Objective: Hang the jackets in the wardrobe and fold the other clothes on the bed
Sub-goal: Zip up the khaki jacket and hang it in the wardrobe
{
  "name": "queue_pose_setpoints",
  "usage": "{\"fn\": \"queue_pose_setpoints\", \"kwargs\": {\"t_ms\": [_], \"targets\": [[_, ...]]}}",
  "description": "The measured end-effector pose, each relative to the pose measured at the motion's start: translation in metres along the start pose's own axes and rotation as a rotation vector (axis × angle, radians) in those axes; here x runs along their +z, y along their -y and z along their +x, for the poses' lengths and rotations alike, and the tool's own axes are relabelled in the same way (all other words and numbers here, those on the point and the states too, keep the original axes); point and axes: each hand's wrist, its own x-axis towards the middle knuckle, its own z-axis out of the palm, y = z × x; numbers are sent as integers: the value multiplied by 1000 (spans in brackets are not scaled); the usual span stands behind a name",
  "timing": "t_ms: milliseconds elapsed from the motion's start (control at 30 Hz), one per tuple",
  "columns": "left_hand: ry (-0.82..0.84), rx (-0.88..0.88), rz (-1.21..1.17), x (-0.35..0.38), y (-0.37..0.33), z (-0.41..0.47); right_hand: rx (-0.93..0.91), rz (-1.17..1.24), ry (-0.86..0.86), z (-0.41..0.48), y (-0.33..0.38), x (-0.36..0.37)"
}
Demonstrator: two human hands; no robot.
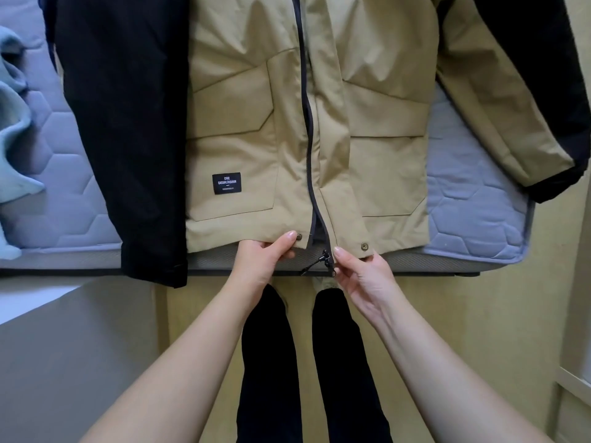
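Quilted grey-lilac mattress [473, 187] with a hexagon stitch pattern fills the far half of the view, its near edge running across above a yellowish floor [447, 314]. One tan padded jacket with black sleeves [256, 123] lies flat and front-up on the mattress, collar far, hem at the near edge. Its two sleeves spread to either side, and the left one hangs over the edge. One pale blue soft garment [12, 123] lies crumpled at the far left, apart from the jacket. Two legs in black trousers [265, 362] stand near, between the bare forearms.

Both hands work the hem. The left hand [262, 257] pinches the hem of the left front panel, thumb on top and fingers curled underneath. The right hand [361, 276] pinches the bottom corner of the right front panel beside the zip end, fingers bent close together.

One dark zip [308, 139] runs up the middle, joined except for a short gap at the hem. One black label with white lettering [226, 183] sits on the left pocket. Two brass snap studs show on the hem, one [299, 237] just beside the left thumb, the other [364, 246] just beyond the right hand. One black cord toggle [323, 255] dangles between the hands.
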Motion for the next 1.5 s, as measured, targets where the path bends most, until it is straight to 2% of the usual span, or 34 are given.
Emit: {"fn": "queue_pose_setpoints", "kwargs": {"t_ms": [300,467,667,1233,1500], "targets": [[-98,234,-255,27,-30,-29,-222,141,49,-18,-7,21],[-123,325,-252,34,-41,-29,-238,215,68,-25,-2,29],[-72,433,-217,37,-45,-31,-227,301,75,-30,4,35],[-44,429,-140,36,-46,-34,-206,445,5,-35,2,43],[-74,435,-135,34,-44,-35,-215,392,26,-38,2,44]]}}
